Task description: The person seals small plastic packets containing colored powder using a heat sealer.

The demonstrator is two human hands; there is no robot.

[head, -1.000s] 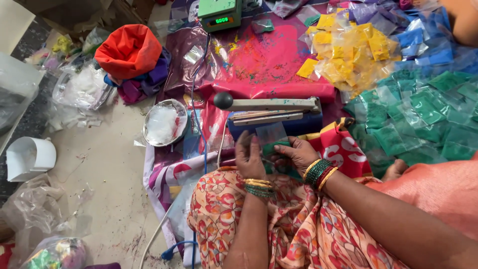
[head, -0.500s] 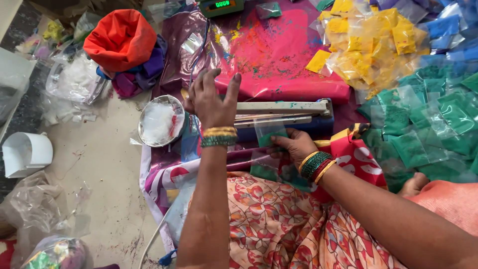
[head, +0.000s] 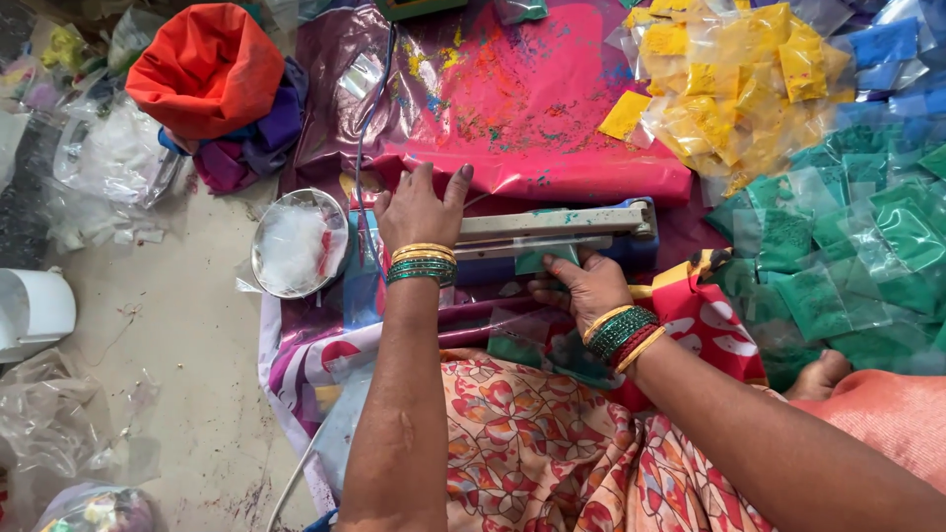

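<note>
- We see a heat sealer [head: 552, 232] lying on the pink plastic sheet [head: 552, 118], its long axis running left to right across the view, the hinged arm's right end near a blue block.
- Our left hand [head: 419, 209] presses flat on the left end of the sealer's arm, fingers spread and palm down; it grips nothing, only bears down.
- Our right hand [head: 583, 288] pinches a small clear pouch of green powder [head: 540, 260] from below, thumb and fingers closed on it, the pouch's top edge tucked under the sealer's arm.
- Both wrists carry bangles, gold and green on the left, green, red and gold on the right.
- More clear pouches with green powder [head: 537, 345] lie on the patterned cloth over our lap, just below the right hand.
- To the right a heap of small square green packets [head: 847, 246] spreads wide; above it sits a pile of yellow packets [head: 739, 69], and blue packets [head: 887, 49] fill the top right corner.
- Left of the sealer a round metal bowl [head: 299, 242] holds something white and a little red.
- Farther up left an orange cloth bundle [head: 205, 67] rests on purple cloth, with crumpled clear bags [head: 108, 158] beside it.
- A white container [head: 34, 310] stands at the left edge on the floor.
</note>
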